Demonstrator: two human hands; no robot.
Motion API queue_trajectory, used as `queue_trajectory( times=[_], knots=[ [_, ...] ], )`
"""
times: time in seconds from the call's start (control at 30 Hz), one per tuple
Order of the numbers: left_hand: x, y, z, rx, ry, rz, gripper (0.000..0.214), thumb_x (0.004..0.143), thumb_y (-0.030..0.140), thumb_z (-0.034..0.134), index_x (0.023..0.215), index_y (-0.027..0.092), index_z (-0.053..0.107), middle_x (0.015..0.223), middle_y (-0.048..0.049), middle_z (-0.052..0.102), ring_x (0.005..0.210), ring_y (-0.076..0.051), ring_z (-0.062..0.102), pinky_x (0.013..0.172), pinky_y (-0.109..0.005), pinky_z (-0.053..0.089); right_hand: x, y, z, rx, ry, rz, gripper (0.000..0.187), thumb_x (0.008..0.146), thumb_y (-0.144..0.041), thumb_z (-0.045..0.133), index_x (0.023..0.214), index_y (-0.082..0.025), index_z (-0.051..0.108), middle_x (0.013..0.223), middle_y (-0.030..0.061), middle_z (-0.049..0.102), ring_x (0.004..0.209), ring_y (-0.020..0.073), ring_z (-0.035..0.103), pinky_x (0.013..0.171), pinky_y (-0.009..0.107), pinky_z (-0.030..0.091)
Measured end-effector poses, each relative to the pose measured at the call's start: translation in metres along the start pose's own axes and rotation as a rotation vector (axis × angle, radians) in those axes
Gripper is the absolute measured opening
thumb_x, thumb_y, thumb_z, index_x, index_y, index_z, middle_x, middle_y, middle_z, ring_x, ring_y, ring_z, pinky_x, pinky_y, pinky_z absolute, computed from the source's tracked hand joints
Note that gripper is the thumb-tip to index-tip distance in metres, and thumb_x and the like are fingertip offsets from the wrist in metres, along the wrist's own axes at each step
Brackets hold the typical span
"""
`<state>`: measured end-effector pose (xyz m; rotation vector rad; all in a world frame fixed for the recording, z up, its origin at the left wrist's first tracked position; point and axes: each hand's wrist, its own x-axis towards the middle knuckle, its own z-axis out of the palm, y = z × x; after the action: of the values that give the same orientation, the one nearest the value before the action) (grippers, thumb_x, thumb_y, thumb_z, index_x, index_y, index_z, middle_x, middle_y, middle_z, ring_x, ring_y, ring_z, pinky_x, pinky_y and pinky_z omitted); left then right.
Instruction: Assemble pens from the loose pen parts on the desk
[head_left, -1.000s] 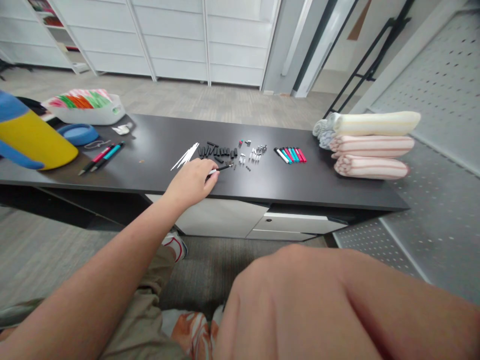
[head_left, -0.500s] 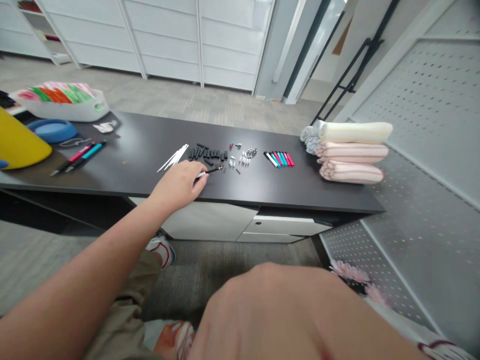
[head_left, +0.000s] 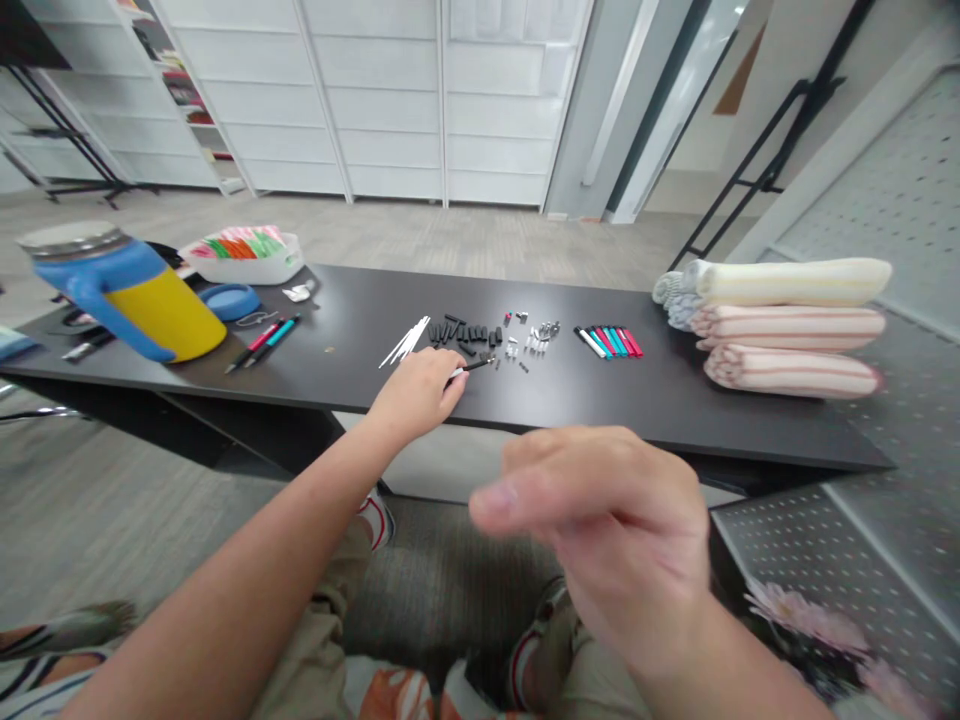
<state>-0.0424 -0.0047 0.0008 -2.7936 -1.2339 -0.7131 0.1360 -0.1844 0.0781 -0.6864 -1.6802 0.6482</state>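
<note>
My left hand (head_left: pixel 421 388) rests at the front of the dark tabletop with its fingers closed on a slim pen (head_left: pixel 472 367), black with a white part near the fingers. Just beyond it are white sticks (head_left: pixel 406 342) like pen refills, and a group of short black tubes (head_left: pixel 469 335). Small clear and metal parts (head_left: pixel 536 340) lie to its right. Close to the camera, my right hand (head_left: pixel 615 530) hangs in the air before the desk edge, fingers curled and thumb pointing left. I see nothing in it.
A row of coloured pen barrels (head_left: pixel 609 342) lies right of the parts. Rolled towels (head_left: pixel 795 325) are stacked at the right end. On the left stand a yellow and blue mug (head_left: pixel 142 300), two pens (head_left: pixel 262 343), a blue ring-shaped lid (head_left: pixel 229 300) and a white basket (head_left: pixel 247 265).
The view has tilted up and swung left, bringing the whole mug into sight. My right hand has turned and its thumb now shows. The left hand keeps its hold on the pen.
</note>
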Motion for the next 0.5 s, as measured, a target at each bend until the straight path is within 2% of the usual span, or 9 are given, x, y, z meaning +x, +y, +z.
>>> queue_trajectory(
  times=[0.03, 0.1, 0.2, 0.3, 0.4, 0.5],
  knots=[
    [0.000, 0.000, 0.000, -0.002, -0.001, -0.006, 0.029, 0.108, 0.034, 0.045, 0.117, 0.018, 0.068, 0.111, -0.0116, 0.075, 0.106, -0.029, 0.066, 0.095, -0.044, 0.050, 0.014, 0.015, -0.004, -0.050, 0.067, -0.028, 0.035, 0.102, -0.026, 0.052, 0.106, -0.036, 0.085, 0.073, 0.0010, 0.075, 0.056, 0.0189, 0.064, 0.054, 0.032, 0.053],
    [-0.001, 0.001, -0.001, 0.005, 0.008, -0.010, 0.028, 0.108, 0.033, 0.046, 0.117, 0.018, 0.067, 0.111, -0.0119, 0.074, 0.105, -0.029, 0.066, 0.093, -0.044, 0.049, 0.032, 0.044, -0.016, -0.247, 0.210, 0.056, 0.031, 0.100, -0.022, 0.055, 0.098, -0.031, 0.084, 0.073, 0.0006, 0.072, 0.056, 0.0170, 0.059, 0.055, 0.031, 0.048],
    [-0.001, 0.000, -0.001, 0.007, 0.014, 0.000, 0.031, 0.110, 0.032, 0.040, 0.123, 0.017, 0.065, 0.113, -0.0122, 0.074, 0.105, -0.029, 0.066, 0.092, -0.044, 0.049, 0.039, 0.081, -0.034, -0.508, 0.259, 0.196, 0.031, 0.098, -0.023, 0.053, 0.100, -0.026, 0.083, 0.063, -0.0004, 0.064, 0.051, 0.0165, 0.051, 0.055, 0.031, 0.040],
    [-0.001, 0.000, -0.001, 0.000, -0.006, 0.042, 0.033, 0.112, 0.030, 0.037, 0.128, 0.018, 0.062, 0.118, -0.0114, 0.074, 0.107, -0.028, 0.067, 0.093, -0.044, 0.049, 0.037, 0.105, -0.044, -0.677, 0.240, 0.200, 0.031, 0.097, -0.024, 0.053, 0.105, -0.023, 0.082, 0.063, -0.0005, 0.063, 0.052, 0.0162, 0.051, 0.062, 0.032, 0.042],
    [-0.002, 0.001, -0.002, -0.002, -0.018, 0.069, 0.032, 0.111, 0.029, 0.037, 0.127, 0.018, 0.062, 0.118, -0.0116, 0.073, 0.108, -0.028, 0.067, 0.094, -0.044, 0.050, 0.035, 0.123, -0.046, -0.671, 0.227, 0.247, 0.032, 0.099, -0.028, 0.051, 0.110, -0.022, 0.080, 0.065, -0.0005, 0.064, 0.052, 0.0164, 0.051, 0.062, 0.031, 0.041],
    [-0.002, 0.002, 0.000, 0.000, 0.050, 0.035, 0.026, 0.107, 0.028, 0.045, 0.121, 0.018, 0.064, 0.114, -0.0125, 0.073, 0.107, -0.029, 0.068, 0.095, -0.044, 0.051, 0.036, 0.139, -0.043, -0.649, 0.164, 0.315, 0.031, 0.099, -0.032, 0.053, 0.110, -0.022, 0.080, 0.063, -0.0011, 0.061, 0.053, 0.0173, 0.050, 0.061, 0.031, 0.039]
  ],
)
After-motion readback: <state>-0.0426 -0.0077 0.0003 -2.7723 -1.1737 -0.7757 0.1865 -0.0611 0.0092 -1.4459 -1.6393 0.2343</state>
